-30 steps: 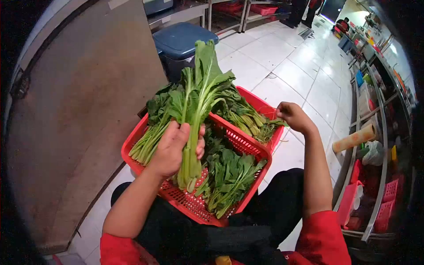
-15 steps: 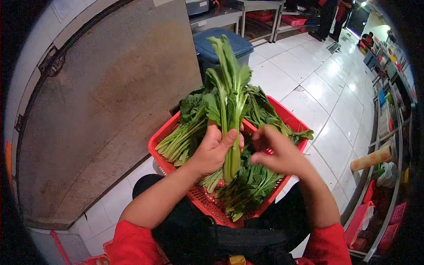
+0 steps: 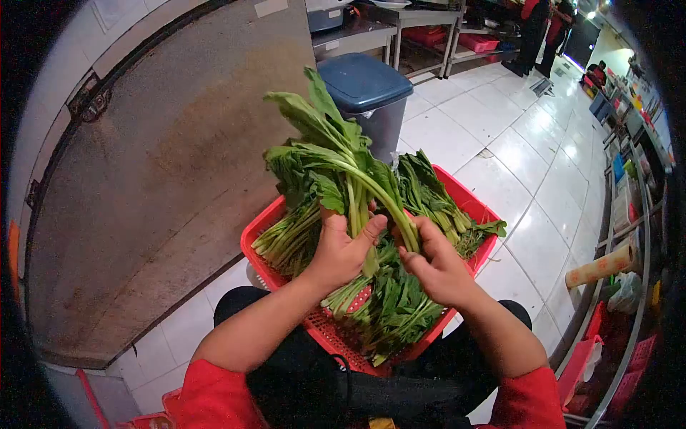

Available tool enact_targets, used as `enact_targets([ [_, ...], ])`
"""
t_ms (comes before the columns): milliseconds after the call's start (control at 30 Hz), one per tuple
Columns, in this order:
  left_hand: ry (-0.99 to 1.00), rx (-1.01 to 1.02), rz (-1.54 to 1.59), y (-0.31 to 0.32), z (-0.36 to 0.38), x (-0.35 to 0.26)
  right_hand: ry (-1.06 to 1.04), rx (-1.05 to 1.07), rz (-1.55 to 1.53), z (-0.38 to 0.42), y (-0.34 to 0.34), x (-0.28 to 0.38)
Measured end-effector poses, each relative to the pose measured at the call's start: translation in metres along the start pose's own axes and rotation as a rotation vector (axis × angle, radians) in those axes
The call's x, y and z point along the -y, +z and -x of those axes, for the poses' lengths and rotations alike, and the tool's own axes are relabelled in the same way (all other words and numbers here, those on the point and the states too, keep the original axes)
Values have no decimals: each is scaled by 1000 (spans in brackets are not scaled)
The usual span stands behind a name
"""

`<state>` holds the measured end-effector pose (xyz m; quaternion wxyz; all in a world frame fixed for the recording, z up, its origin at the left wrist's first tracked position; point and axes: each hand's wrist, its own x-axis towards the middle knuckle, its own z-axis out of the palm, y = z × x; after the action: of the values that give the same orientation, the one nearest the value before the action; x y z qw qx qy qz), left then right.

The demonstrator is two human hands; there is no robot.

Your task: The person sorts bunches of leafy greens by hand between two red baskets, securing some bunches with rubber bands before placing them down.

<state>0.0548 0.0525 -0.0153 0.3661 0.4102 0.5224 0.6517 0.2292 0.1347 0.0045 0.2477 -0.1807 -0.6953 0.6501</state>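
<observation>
A bunch of leafy green stalks [image 3: 355, 196] is gripped in my left hand [image 3: 339, 247], its leaves pointing up and to the left. My right hand [image 3: 437, 266] pinches the lower ends of some stalks [image 3: 389, 196] just to the right, and these lean across the bunch. Beneath both hands sits a red perforated basket [image 3: 325, 330] between my knees. Inside it lie more greens: a pile at the left [image 3: 289, 236], one at the right [image 3: 432, 189] and darker leaves in front [image 3: 400, 307].
A grey bin with a blue lid [image 3: 364, 80] stands behind the basket. To the left is a large brown-stained panel [image 3: 171, 164]. Shelves [image 3: 629, 214] with a roll [image 3: 600, 266] line the right. Two people [image 3: 534, 36] stand far back, with another person [image 3: 594, 75] lower down.
My right hand, empty before, has closed on some stalks. The leaves of the bunch have swung to the left, and the stalks have spread apart.
</observation>
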Motion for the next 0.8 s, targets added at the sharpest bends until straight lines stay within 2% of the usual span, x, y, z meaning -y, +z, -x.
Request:
enact_targets([
  [33, 7, -1, 2, 1, -1, -2, -5, 2, 5, -1, -5, 5],
  [100, 101, -70, 60, 1, -2, -5, 189, 21, -345, -1, -22, 15],
  [133, 78, -34, -104, -11, -6, 3, 169, -19, -358, -2, -25, 19],
  [167, 86, -38, -100, -17, -11, 16, 165, -15, -350, -4, -33, 18],
  [233, 329, -264, -401, -20, -17, 19, 2, -75, -528, -6, -48, 16],
  [267, 107, -268, -394, -28, -16, 18, -33, -125, -575, -6, -52, 19],
  [300, 110, -272, -386, -32, -17, 11, -26, -195, -602, -4, -56, 25],
  [367, 83, -269, -335, -42, -22, 4, -106, -207, -632, -4, -70, 35],
  [400, 90, -285, -295, -47, -24, 3, -136, -239, -582, -5, -74, 40],
  [433, -54, -355, -224, -42, -20, -19, -142, -280, -623, -3, -76, 45],
  [500, 32, -390, -211, -54, -23, -19, -126, -291, -547, -2, -88, 47],
  [533, 23, -393, -209, -59, -23, -25, -104, -388, -529, -2, -86, 48],
  [633, 39, -426, -215, -69, -21, -56, 0, -414, -401, -2, -86, 50],
  [700, 173, -425, -209, -76, -13, -74, 54, -425, -396, -4, -81, 41],
  [800, 203, -434, -148, -85, -4, -89, 56, -534, -205, -14, -69, 24],
])
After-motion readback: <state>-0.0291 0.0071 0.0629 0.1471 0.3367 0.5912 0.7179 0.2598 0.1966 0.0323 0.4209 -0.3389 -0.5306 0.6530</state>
